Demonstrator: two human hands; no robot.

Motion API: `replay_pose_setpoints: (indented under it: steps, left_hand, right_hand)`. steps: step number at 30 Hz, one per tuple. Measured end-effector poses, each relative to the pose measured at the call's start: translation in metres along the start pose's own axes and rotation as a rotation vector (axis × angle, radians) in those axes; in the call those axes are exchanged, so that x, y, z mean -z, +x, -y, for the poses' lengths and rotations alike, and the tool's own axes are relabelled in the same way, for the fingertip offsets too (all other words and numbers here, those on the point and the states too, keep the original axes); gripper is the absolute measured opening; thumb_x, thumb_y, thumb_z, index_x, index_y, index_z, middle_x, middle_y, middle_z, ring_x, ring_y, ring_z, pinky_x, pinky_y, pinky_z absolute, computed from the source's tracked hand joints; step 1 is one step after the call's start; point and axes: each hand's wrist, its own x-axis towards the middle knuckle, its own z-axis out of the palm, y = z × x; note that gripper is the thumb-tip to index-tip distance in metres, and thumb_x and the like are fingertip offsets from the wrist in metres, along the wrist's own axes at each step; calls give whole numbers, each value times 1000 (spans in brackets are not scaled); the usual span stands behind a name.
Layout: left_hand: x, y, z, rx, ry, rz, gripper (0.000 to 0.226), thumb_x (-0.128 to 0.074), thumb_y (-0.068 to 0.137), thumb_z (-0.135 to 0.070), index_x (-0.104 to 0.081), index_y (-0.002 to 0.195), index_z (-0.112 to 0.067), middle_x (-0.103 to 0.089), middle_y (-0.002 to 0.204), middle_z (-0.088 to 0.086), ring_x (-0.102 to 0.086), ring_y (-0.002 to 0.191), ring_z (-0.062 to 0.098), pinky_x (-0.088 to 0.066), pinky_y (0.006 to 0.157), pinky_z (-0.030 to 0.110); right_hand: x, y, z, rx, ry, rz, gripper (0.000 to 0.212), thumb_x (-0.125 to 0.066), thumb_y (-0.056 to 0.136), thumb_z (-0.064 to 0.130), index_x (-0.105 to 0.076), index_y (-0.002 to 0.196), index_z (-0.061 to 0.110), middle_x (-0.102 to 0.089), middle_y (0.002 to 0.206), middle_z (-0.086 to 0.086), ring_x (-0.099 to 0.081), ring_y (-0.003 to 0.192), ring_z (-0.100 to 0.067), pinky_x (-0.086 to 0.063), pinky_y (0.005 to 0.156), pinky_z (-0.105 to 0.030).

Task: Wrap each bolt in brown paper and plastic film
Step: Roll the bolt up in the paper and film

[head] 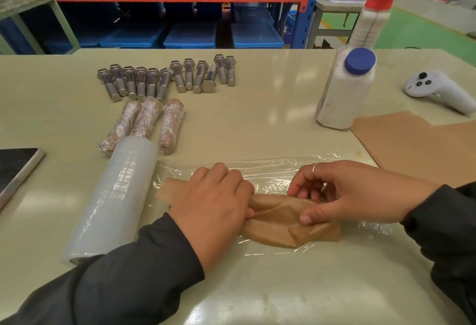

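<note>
A brown paper bundle (pixel 280 219) lies across a sheet of plastic film (pixel 257 167) spread on the table; the bolt inside is hidden. My left hand (pixel 213 206) presses down on the bundle's left half. My right hand (pixel 342 193) pinches the paper's right part between thumb and fingers. The film roll (pixel 116 196) lies to the left, its sheet running under the bundle. Three wrapped bolts (pixel 146 124) lie behind the roll. Several bare steel bolts (pixel 164 77) lie in a row farther back.
A white bottle with a blue cap (pixel 345 90) stands at the right, by a stack of brown paper sheets (pixel 412 142). A white controller (pixel 438 88) lies far right. A tablet (pixel 18 167) sits at the left edge. Shelving with blue bins stands behind the table.
</note>
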Motion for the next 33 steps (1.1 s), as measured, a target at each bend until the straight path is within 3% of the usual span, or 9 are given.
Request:
replay_pose_setpoints:
  steps: [4,10,19,25,28,33]
  left_hand:
    - [2,-3,-7,17,-3,-17,29,-37,81,-21,-64,71,-13,-59,70,3,-56,64,23,-29,64,33]
    - [4,-3,-7,70,-42,-76,26,-40,80,-15,-64,73,-7,-60,72,8,-58,66,27,-31,68,35]
    - [7,-1,-5,92,-48,-97,25,-40,83,-12,-63,79,-5,-59,74,8,-58,61,26,-33,80,37]
    - [11,-2,-3,106,-66,-58,30,-35,87,-15,-63,82,-6,-58,73,7,-55,56,23,-32,71,36]
    - [12,-2,-2,89,-70,-50,32,-34,88,-17,-64,82,-5,-58,73,7,-53,53,22,-43,66,38]
    - [12,-2,1,36,-95,-57,32,-35,88,-16,-64,81,-4,-58,71,7,-53,52,22,-50,57,34]
  right_hand:
    - [0,-2,1,-1,-38,12,28,-77,69,41,-60,91,42,-60,84,19,-53,75,4,-42,66,-9]
    - [1,-7,6,37,-63,-22,27,-73,69,47,-58,92,45,-56,84,28,-52,72,6,-39,65,-8]
    - [0,-9,9,34,-37,-21,28,-74,72,38,-58,95,45,-63,87,24,-59,74,4,-43,65,-9]
    - [-2,-8,10,132,-167,-118,26,-63,79,17,-62,96,37,-61,83,23,-53,83,7,-38,70,-7]
    - [-4,-7,12,186,-242,-186,29,-58,77,8,-65,98,28,-53,78,24,-50,78,9,-36,68,-7]
    - [-7,-6,14,199,-350,-249,20,-63,80,21,-66,98,28,-53,79,22,-51,74,-1,-37,67,-11]
